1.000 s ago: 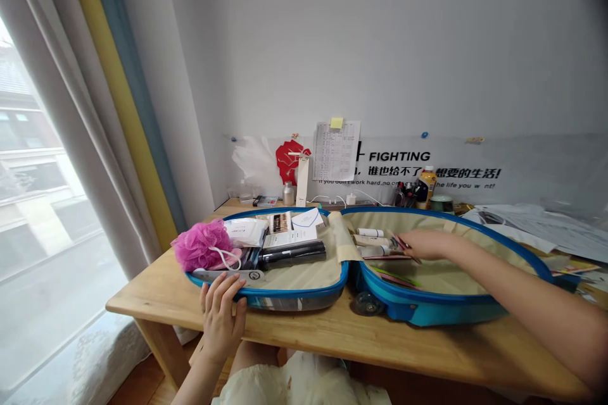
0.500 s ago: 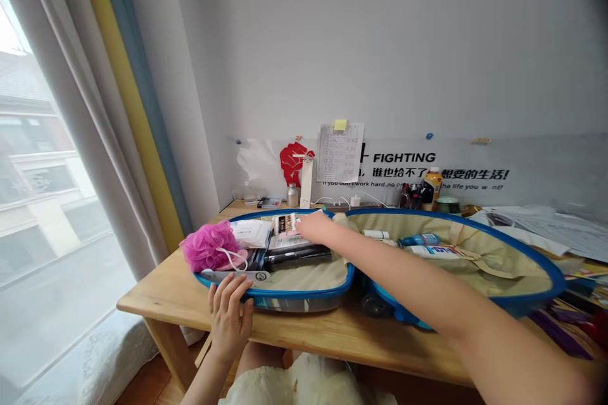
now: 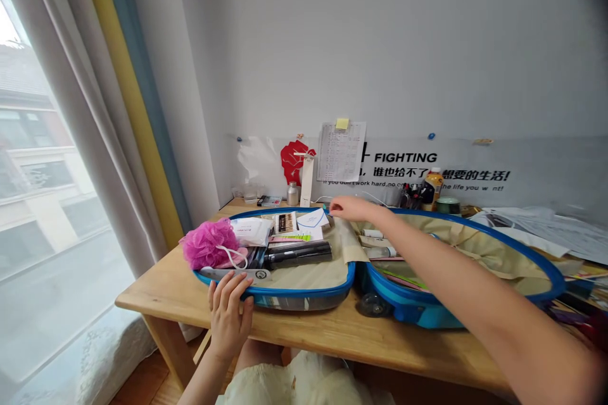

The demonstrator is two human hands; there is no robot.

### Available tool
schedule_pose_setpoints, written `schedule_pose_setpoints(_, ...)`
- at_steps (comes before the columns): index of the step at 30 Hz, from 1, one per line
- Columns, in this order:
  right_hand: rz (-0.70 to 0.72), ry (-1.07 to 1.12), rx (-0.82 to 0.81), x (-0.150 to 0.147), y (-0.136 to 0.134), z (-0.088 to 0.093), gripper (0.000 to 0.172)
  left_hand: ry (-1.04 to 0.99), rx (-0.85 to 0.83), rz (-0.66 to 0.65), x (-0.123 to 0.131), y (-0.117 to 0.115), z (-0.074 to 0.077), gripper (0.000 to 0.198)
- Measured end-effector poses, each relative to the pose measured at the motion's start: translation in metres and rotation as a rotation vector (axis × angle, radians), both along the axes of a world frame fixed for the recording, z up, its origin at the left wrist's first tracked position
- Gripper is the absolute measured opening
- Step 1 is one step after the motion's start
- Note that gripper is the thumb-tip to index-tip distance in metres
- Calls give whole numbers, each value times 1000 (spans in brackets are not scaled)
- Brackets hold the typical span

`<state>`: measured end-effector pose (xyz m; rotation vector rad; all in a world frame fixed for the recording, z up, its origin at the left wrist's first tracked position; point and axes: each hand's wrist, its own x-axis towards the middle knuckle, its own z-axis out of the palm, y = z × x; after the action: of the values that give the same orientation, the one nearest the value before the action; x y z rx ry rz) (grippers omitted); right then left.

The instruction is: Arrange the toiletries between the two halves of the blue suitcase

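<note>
A small blue-rimmed suitcase (image 3: 304,294) lies opened flat on the wooden table. My left hand (image 3: 231,307) rests at its near left edge, fingertips over the rim and fingers apart. At the back, near the hinge side, my right hand (image 3: 354,207) is closed, fingers curled together; anything inside them is hidden. Just left of its fingers lies a white packet with a blue outline (image 3: 311,219). The left half also holds a pink bath puff (image 3: 209,245), a white pouch (image 3: 251,231), a box with a row of brown sticks (image 3: 285,223) and a black cylindrical thing (image 3: 299,254).
The suitcase's right half (image 3: 503,259) has a beige lining, tubes and a clear bottle (image 3: 380,252), partly behind my right arm. Along the wall stand a small jar (image 3: 292,193), an orange-labelled bottle (image 3: 433,186) and pens. Papers (image 3: 532,228) lie at the right.
My right hand has moved right and slightly up, away from the left half's contents. The white packet and a green-patterned strip now show. My left hand stays on the rim.
</note>
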<state>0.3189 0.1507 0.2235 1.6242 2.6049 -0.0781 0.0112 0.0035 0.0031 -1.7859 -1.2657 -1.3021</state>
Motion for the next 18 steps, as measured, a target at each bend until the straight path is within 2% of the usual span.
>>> schedule_pose_setpoints(3,-75,-14,-140,56,-6,-5,33,2,12,-7,0,0,1,27)
schedule_pose_setpoints(6,-89,-46,-299,97,-24,-26,28,7,21,-14,1,0,2,26)
schedule_pose_setpoints(8,-88,-73,-338,113,-37,-43,25,7,18,-12,1,0,3,26)
schedule_pose_setpoints(12,-80,-142,-313,122,-54,-66,25,-1,5,-4,1,-1,2,28)
schedule_pose_setpoints(18,-99,-176,-259,114,-61,-86,20,15,10,7,0,0,1,28)
